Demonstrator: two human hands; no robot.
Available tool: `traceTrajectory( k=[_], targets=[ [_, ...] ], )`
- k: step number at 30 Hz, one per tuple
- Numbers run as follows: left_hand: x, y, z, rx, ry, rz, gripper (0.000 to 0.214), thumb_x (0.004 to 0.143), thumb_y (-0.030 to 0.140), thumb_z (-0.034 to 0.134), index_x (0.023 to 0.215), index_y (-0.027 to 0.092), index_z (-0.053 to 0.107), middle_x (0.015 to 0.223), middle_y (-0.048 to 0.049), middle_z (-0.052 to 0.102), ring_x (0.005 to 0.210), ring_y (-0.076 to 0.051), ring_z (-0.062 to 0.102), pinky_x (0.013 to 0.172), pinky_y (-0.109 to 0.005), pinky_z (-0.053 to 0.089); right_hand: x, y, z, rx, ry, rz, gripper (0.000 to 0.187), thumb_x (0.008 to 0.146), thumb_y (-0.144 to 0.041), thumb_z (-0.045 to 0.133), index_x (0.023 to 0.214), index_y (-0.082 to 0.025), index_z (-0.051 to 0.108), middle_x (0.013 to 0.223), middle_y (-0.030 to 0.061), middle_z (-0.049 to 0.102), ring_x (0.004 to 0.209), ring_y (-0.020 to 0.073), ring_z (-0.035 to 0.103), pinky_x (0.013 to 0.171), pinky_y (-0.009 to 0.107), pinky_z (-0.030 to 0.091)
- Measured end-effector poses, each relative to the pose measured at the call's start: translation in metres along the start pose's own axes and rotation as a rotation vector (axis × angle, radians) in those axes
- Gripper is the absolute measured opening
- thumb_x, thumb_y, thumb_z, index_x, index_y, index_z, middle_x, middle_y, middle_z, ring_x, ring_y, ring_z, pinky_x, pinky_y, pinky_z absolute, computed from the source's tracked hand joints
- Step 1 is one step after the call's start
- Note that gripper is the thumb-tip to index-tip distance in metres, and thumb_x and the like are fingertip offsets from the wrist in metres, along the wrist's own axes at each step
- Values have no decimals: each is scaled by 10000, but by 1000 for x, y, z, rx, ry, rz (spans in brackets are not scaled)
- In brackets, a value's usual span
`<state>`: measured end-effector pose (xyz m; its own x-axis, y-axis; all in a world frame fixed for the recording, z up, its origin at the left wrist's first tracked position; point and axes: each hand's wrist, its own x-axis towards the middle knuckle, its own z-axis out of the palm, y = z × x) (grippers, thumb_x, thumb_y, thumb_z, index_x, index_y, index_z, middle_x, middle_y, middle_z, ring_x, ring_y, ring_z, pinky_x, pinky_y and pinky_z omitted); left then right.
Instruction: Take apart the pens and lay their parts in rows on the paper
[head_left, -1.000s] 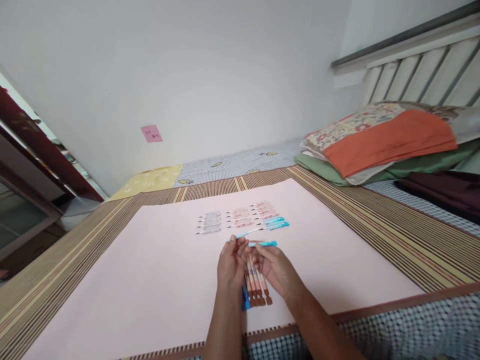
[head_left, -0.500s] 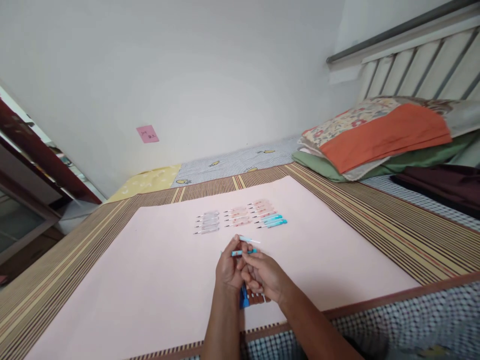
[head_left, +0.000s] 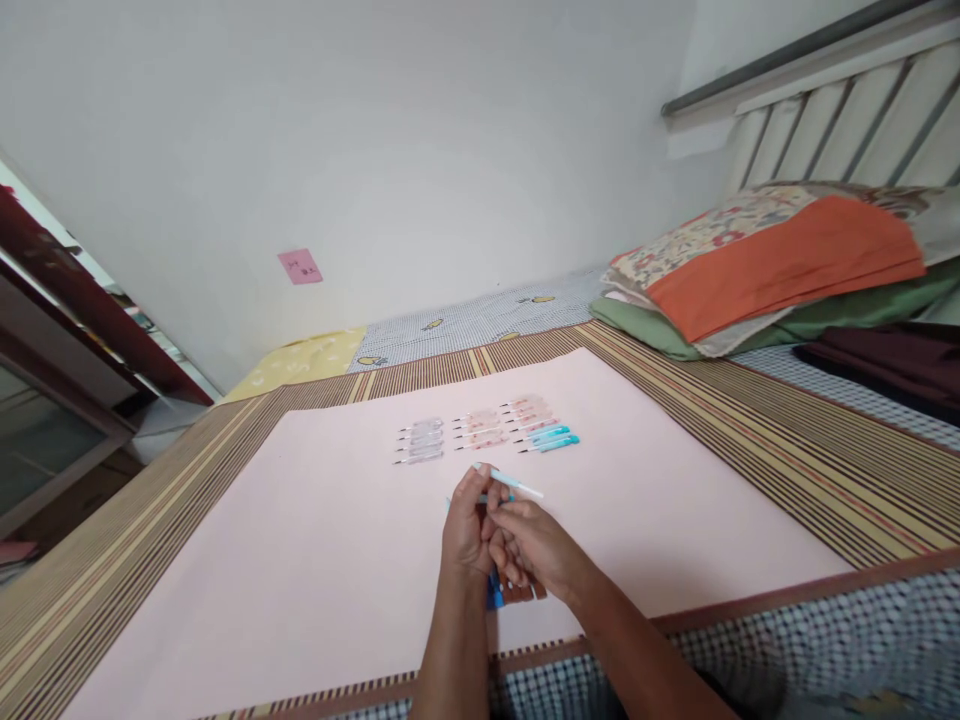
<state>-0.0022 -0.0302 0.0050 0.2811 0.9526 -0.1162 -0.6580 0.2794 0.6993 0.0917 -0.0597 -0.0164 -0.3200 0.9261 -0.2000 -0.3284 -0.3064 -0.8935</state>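
Note:
My left hand (head_left: 466, 530) is closed, with a slim light-blue pen part (head_left: 504, 478) jutting from its fingertips, its white end pointing right. Just below that, a teal pen (head_left: 512, 498) lies between both hands, mostly covered by fingers. My right hand (head_left: 541, 545) presses against the left, its thumb and fingers pinched at the teal pen. Beyond the hands are rows of clear pens (head_left: 425, 436), pinkish pens (head_left: 480, 430) and two teal-capped pens (head_left: 553, 441). Partly hidden under my wrists are several brown pieces (head_left: 519, 592) and a blue piece (head_left: 496, 590).
A pale pink sheet (head_left: 300, 560) lies on a striped mat (head_left: 697, 420). Stacked pillows (head_left: 787, 270) and dark folded cloth (head_left: 885, 365) are at the right, near a white radiator (head_left: 847, 120). A pink note (head_left: 300, 266) is stuck to the wall.
The light-blue part now sticks out farther to the right from my left fingers. Less of the teal pen shows. The view has shifted slightly.

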Motion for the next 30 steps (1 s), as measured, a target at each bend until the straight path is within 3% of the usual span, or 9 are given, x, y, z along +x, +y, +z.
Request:
traceTrajectory(
  k=[3,5,8,11,16,19,22,26,30],
  targets=[
    [1,0,4,-21,34,117,500,734,397,876,619,195,433,521,78,409,456,-50,423,453,-163,384,-9,-11,-13,-127,-101,37,516,778,-691,650,795,-177,607,489,-17,620,318,95,478,327,198,283],
    [3,2,4,-86,65,180,523,715,338,899,620,204,402,493,99,317,466,-51,390,490,-170,378,-16,-20,-27,-189,-117,29,519,802,-685,643,793,-166,630,500,-3,629,326,102,486,337,207,277],
    [5,4,2,-129,90,202,538,703,283,911,640,207,381,486,120,246,426,-37,248,443,-180,266,-23,-34,-46,-132,138,-131,530,816,-696,647,815,-166,653,533,-16,608,370,88,469,374,214,275],
    [6,3,2,-85,92,175,576,685,298,923,638,208,356,481,124,245,417,-32,203,421,-188,184,-24,-42,-52,-107,404,-363,564,829,-720,633,919,-168,711,711,38,677,534,126,564,469,251,382],
    [5,-3,9,-36,85,125,603,646,319,944,631,211,351,477,130,255,410,-23,198,417,-184,162,-21,-41,-41,-431,541,-532,379,845,-554,691,964,-199,747,792,50,710,653,180,600,625,319,476],
    [5,-6,9,-10,88,115,480,635,314,944,680,175,487,515,109,389,407,-7,214,417,-178,151,-20,-36,-41,-596,545,-550,224,884,-404,632,962,-221,734,866,50,740,658,191,628,665,338,501],
    [7,-8,7,0,101,125,401,626,310,936,812,138,625,665,46,598,405,15,242,416,-171,163,-21,-35,-49,-816,529,-627,224,931,-330,537,1014,-235,721,953,61,753,771,215,675,753,348,516],
    [11,-8,2,-56,165,115,355,631,266,913,834,138,651,711,16,660,397,13,239,410,-171,173,-27,-41,-68,-1108,596,-715,247,960,-279,448,948,-228,689,939,90,737,891,244,664,807,360,488],
    [14,-7,-2,-88,222,127,301,647,215,884,824,141,653,740,-8,698,398,11,240,402,-168,165,-31,-44,-89,-1107,789,-551,167,903,-249,459,915,-229,625,852,79,716,770,226,647,682,326,459]
  ],
)
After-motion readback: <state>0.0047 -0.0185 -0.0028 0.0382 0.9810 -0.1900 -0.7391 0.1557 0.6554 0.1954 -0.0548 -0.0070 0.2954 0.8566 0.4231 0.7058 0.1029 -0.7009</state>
